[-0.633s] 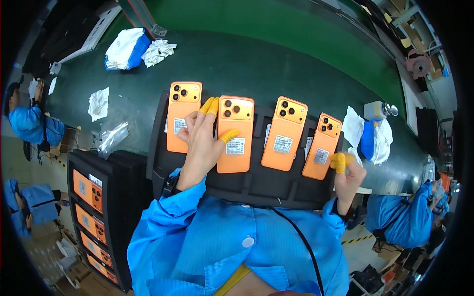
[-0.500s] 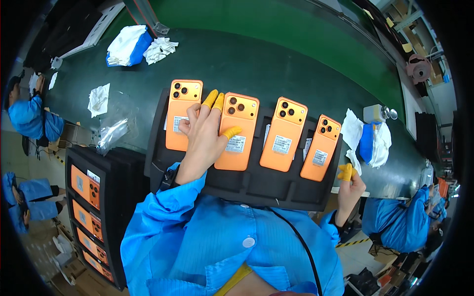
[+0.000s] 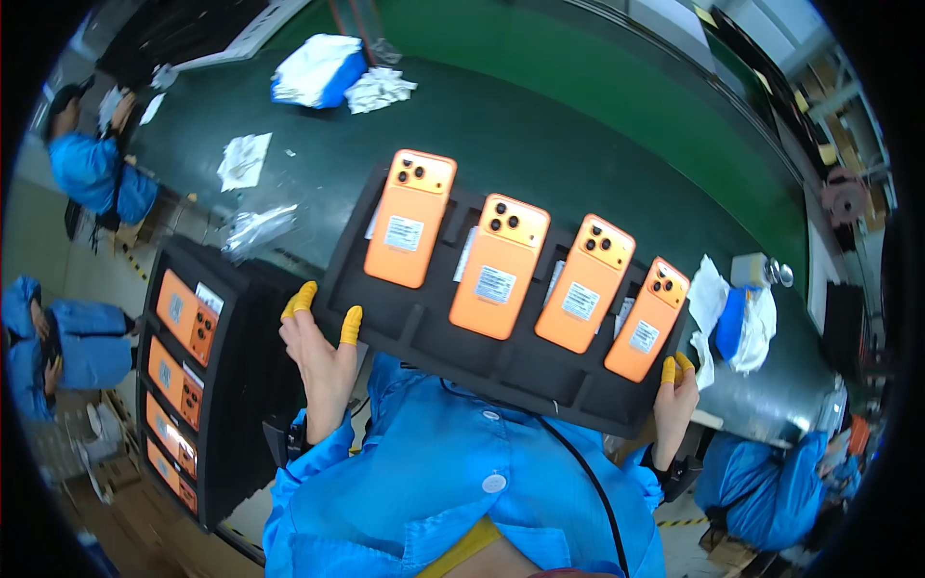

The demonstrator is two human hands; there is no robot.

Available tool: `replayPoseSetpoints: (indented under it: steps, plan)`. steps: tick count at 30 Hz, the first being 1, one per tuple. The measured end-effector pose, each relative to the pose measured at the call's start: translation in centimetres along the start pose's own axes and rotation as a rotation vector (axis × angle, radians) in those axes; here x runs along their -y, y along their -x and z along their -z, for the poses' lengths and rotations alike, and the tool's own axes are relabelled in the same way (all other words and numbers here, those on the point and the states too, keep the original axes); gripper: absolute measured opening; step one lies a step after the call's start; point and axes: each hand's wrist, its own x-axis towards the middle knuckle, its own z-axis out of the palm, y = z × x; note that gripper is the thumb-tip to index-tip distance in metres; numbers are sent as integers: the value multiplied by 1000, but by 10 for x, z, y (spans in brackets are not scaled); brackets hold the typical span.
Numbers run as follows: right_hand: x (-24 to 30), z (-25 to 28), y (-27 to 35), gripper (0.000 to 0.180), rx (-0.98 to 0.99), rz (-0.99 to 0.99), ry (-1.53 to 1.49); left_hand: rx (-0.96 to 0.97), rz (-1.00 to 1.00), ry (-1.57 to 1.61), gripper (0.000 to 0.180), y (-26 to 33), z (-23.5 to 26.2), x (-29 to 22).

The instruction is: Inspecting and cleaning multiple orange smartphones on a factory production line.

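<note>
A black foam tray lies before me, with orange phones in a row, camera side up. Each phone carries a white printed label on its back. My left hand is at the tray's near left corner. Its yellow-tipped fingers are spread, with the thumb over the near edge and the others beside the left edge; it holds no phone. At the tray's right end, my right hand has its yellow-covered fingertips closed on the edge. Part of that hand's grip is hidden.
A stack of black trays with orange phones stands at my left. On the green table lie white cloths, a clear plastic bag and more cloths by a metal-topped bottle. Co-workers in blue are at the sides.
My left hand has come off the phones and down to the tray's left corner. The right hand is now against the tray's right edge. The whole view has turned a little.
</note>
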Motion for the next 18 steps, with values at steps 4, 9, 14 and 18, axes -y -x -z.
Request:
replayPoseSetpoints:
  steps: [4,9,14,18]
  plan:
    - [-15,-14,-16,36,-69,214,30,68,166,316,47,-9,-16,28]
    - [-5,-6,-32,50,115,-4,-26,356,356,472,44,-36,-19,36]
    - [-5,11,-44,42,319,9,-197,306,211,285,35,-26,-17,38]
    - [-22,12,-59,32,339,89,-525,295,220,531,24,-24,9,21]
